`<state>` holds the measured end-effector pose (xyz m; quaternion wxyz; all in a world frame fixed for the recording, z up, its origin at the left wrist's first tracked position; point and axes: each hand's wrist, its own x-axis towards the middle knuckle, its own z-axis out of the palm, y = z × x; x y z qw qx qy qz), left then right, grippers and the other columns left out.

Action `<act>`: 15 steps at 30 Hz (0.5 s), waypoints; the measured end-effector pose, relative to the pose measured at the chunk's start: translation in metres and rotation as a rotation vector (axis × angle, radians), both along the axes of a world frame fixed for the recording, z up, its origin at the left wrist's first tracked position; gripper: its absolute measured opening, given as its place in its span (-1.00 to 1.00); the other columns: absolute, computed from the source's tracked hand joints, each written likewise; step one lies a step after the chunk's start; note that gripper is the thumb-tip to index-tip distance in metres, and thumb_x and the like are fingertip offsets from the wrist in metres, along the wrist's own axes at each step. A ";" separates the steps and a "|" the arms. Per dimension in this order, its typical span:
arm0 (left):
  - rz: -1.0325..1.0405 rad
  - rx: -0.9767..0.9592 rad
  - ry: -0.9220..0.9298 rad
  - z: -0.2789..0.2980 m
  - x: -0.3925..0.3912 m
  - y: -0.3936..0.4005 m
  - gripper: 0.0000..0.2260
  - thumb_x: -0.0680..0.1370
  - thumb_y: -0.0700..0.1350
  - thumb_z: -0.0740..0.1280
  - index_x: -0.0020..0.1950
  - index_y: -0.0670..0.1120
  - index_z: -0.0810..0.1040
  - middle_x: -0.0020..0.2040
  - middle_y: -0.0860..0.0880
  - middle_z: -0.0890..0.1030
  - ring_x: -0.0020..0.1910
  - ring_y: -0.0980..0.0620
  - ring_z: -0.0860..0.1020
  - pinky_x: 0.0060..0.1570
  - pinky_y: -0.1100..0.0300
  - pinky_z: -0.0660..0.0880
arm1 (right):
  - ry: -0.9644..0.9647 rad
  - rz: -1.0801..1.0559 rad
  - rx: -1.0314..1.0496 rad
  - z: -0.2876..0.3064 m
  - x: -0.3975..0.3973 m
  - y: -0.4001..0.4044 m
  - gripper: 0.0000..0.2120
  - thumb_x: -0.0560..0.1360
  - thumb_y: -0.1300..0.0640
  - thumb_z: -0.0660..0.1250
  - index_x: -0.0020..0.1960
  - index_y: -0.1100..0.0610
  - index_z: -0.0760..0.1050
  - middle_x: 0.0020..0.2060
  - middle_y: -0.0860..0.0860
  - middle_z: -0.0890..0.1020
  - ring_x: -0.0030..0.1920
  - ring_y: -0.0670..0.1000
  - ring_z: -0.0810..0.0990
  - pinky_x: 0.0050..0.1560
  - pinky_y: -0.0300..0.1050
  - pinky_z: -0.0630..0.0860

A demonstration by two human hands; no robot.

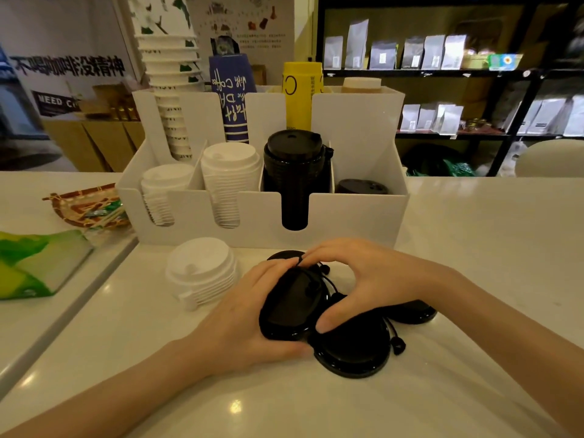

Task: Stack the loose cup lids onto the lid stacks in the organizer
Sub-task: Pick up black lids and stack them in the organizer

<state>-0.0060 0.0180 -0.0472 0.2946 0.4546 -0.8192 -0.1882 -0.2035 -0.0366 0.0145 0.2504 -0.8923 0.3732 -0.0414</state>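
my left hand (252,311) and right hand (363,279) close round a tilted black lid (289,306) — fingers curled on its rim from both sides, just above the loose black lids (350,352) on the counter (474,248). the black lid stack (294,159) stands at twelve o'clock in the organizer (357,216) — straight ahead, about equally near either hand. a loose white lid pile (200,270) sits at ten o'clock.

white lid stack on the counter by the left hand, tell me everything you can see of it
The loose white lid stack is several nested dome-shaped lids, plastic by the look, matte white, with a raised sip spout on top and ribbed rims showing down its side. It stands upright, slightly fanned, on the white counter, just in front of the organizer and left of the left hand. Neither hand touches it.
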 end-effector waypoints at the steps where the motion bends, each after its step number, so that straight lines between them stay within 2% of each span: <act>1: -0.002 0.000 0.008 0.002 -0.001 -0.001 -0.19 0.20 0.24 0.47 0.36 0.22 0.16 0.33 0.26 0.28 0.32 0.24 0.30 0.27 0.29 0.35 | -0.010 -0.010 -0.002 0.001 0.001 0.002 -0.33 0.18 -0.22 0.47 0.24 -0.17 0.35 0.22 -0.20 0.43 0.23 -0.16 0.36 0.26 -0.16 0.36; 6: -0.011 -0.022 0.079 0.019 -0.003 -0.009 -0.22 0.17 0.14 0.53 0.32 0.14 0.28 0.24 0.16 0.42 0.23 0.20 0.41 0.18 0.31 0.41 | -0.110 -0.073 -0.016 0.004 0.003 0.004 -0.34 0.20 -0.19 0.48 0.24 -0.15 0.33 0.17 -0.19 0.47 0.16 -0.18 0.41 0.19 -0.24 0.39; 9: -0.040 -0.055 0.063 0.036 -0.002 -0.019 -0.17 0.15 0.15 0.54 0.34 0.11 0.27 0.23 0.16 0.45 0.22 0.22 0.43 0.17 0.32 0.41 | -0.228 -0.112 -0.014 0.007 0.000 0.000 -0.31 0.19 -0.18 0.49 0.26 -0.16 0.34 0.17 -0.20 0.49 0.16 -0.22 0.42 0.19 -0.22 0.40; 12: -0.085 -0.092 0.060 0.061 0.000 -0.029 -0.21 0.14 0.14 0.54 0.30 0.16 0.29 0.21 0.23 0.45 0.21 0.26 0.42 0.16 0.40 0.38 | -0.367 -0.155 -0.028 0.017 -0.001 0.001 -0.34 0.19 -0.14 0.49 0.25 -0.14 0.37 0.14 -0.19 0.53 0.14 -0.21 0.46 0.20 -0.14 0.45; 15: -0.108 -0.129 0.098 0.089 0.001 -0.041 -0.21 0.13 0.13 0.53 0.31 0.16 0.29 0.23 0.20 0.45 0.23 0.25 0.42 0.19 0.39 0.37 | -0.531 -0.211 -0.099 0.030 -0.002 0.000 -0.35 0.16 -0.14 0.50 0.21 -0.13 0.40 0.09 -0.20 0.56 0.10 -0.22 0.50 0.15 -0.18 0.48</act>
